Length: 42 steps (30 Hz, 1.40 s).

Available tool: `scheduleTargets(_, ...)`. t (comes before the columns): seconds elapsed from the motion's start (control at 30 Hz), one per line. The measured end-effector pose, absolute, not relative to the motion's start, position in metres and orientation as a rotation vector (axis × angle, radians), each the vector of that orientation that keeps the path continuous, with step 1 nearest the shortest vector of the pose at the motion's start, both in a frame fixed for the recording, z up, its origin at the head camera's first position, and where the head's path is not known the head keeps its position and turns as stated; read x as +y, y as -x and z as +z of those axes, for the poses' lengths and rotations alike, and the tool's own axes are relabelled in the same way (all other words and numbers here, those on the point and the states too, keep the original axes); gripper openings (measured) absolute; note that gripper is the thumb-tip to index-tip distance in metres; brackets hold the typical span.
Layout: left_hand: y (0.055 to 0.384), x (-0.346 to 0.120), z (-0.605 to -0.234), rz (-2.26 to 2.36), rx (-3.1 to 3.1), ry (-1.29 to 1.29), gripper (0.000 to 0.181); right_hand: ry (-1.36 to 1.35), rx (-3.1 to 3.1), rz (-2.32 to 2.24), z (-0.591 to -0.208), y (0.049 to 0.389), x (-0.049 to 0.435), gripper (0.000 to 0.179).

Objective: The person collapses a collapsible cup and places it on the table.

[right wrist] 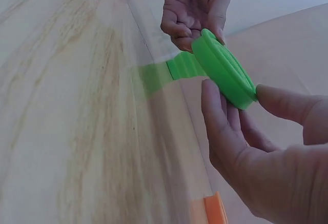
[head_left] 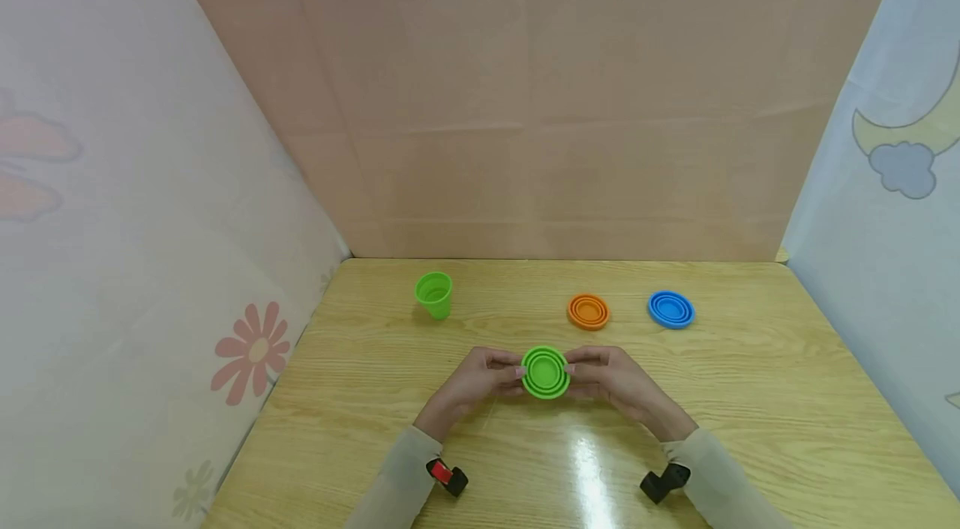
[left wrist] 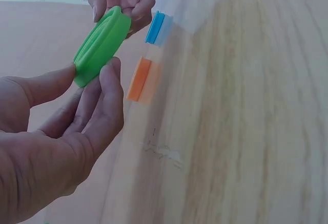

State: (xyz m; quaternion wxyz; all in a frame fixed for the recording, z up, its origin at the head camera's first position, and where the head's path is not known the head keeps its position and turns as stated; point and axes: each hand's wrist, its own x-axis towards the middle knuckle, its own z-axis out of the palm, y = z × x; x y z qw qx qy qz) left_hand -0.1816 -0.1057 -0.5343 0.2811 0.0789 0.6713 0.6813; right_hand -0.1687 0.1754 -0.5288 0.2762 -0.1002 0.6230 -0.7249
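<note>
A green collapsible cup (head_left: 546, 372), folded flat into rings, is held above the table between both hands. My left hand (head_left: 486, 379) pinches its left edge, thumb on the rim and fingers beneath. On the opposite edge my right hand (head_left: 613, 379) pinches it the same way. Seen from the left wrist, the folded cup (left wrist: 102, 47) is tilted, with its side wall showing. The right wrist view also shows the folded cup (right wrist: 223, 70) gripped from both ends.
Behind the left hand an expanded green cup (head_left: 435, 296) stands upright. A flattened orange cup (head_left: 588, 311) and a flattened blue cup (head_left: 671, 309) lie farther back on the wooden table (head_left: 337, 429). A brown panel (head_left: 562, 137) rises at the table's back edge.
</note>
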Motion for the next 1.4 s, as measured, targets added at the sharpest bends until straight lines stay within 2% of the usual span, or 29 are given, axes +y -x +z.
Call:
scheduleTargets(0.73,0.189,-0.109,-0.541,1.954,1.716,0.007,0.033,0.161,1.642,-2.047,-0.544,0.167,0.163,0.049)
scheduleTargets(1.4,0.231,-0.122,-0.545,1.97,1.787,0.06,0.037,0.022,1.754,-2.048,-0.542,0.21,0.135,0.043)
